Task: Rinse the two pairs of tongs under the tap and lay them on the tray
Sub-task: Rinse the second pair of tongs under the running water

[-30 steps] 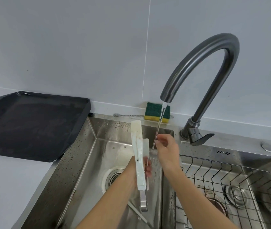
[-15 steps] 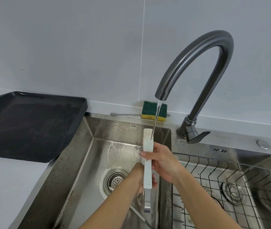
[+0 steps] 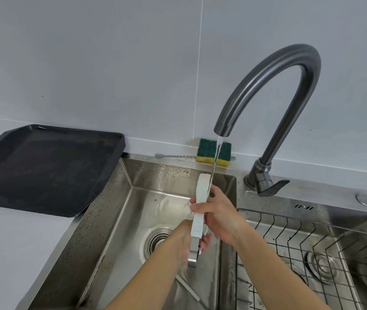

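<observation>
White tongs [image 3: 201, 198] with a metal end stand nearly upright over the left sink basin [image 3: 115, 220], their tip in the running water from the dark curved tap [image 3: 267, 70]. My left hand [image 3: 189, 240] grips the lower metal part. My right hand [image 3: 218, 211] wraps around the white arms higher up. A second pair of tongs [image 3: 188, 289] lies on the basin floor, mostly hidden by my left arm. The black tray [image 3: 43, 168] sits on the counter to the left of the sink and holds nothing.
A green and yellow sponge [image 3: 209, 151] and a thin metal brush [image 3: 173, 156] rest on the sink's back ledge. The right basin holds a wire rack [image 3: 301, 242]. The tap lever [image 3: 272, 186] points right. A drain strainer [image 3: 155, 240] sits in the left basin.
The white tongs have closed from spread arms to pressed together, and my right hand has moved from their tip to wrapping around their middle.
</observation>
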